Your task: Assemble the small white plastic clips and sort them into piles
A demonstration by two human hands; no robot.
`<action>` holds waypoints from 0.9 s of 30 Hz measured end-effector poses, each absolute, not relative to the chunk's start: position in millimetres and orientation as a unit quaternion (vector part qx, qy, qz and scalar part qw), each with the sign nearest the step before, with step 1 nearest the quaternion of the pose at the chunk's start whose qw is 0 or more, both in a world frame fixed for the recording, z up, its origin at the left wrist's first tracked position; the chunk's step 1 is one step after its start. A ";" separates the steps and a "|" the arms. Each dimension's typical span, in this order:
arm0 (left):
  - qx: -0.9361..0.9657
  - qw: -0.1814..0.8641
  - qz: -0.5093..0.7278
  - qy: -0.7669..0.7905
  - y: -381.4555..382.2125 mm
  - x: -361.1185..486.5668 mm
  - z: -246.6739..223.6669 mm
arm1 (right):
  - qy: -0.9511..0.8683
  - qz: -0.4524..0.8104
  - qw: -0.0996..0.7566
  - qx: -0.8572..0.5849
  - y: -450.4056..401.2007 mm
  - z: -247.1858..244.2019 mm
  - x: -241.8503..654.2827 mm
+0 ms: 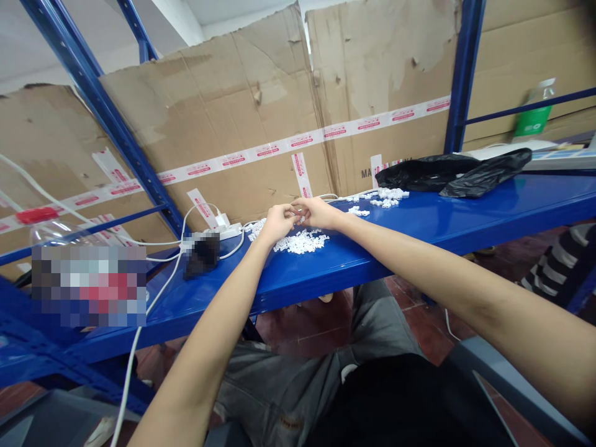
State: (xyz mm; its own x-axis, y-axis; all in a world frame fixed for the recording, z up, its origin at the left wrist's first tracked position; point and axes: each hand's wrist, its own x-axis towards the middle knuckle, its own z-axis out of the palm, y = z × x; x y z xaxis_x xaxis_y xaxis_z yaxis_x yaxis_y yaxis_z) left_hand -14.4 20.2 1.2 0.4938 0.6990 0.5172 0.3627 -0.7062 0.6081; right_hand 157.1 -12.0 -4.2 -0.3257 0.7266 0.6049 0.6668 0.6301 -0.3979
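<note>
My left hand [280, 223] and my right hand [317, 214] meet over the blue shelf, fingertips pinched close together. Something small and pale shows between them, too small to make out. Just below and in front of them lies a heap of small white plastic pieces [302, 243]. More white pieces [255, 230] lie to the left, partly hidden behind my left hand. Further right along the shelf is another loose group of white pieces [388, 197].
A black plastic bag [447, 174] lies on the blue shelf [484, 214] at right. On the left are a power strip [230, 232], white cables and a red-capped clear container [40, 217]. Cardboard sheets [233, 105] stand along the back. A green-labelled bottle [535, 112] stands far right.
</note>
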 end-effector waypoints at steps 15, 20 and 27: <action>0.846 0.213 0.380 0.307 17.1 -14.5 2.3 | -0.818 0.022 0.377 -0.434 -15.1 -3.2 155.6; 0.848 0.209 0.378 0.308 17.9 -15.0 1.5 | -0.819 0.031 0.379 -0.430 -14.7 -4.1 155.5; 0.864 0.182 0.362 0.299 17.1 -16.8 2.0 | -0.819 0.025 0.374 -0.435 -14.7 -3.9 155.2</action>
State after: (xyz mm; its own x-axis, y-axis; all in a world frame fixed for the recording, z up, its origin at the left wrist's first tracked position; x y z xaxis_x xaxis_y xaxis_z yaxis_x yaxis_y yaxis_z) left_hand -16.8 17.1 2.0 0.5596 0.6485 0.5160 0.3854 -0.7549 0.5307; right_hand 155.2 -14.7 -3.9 -0.3423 0.7304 0.5910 0.6928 0.6211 -0.3664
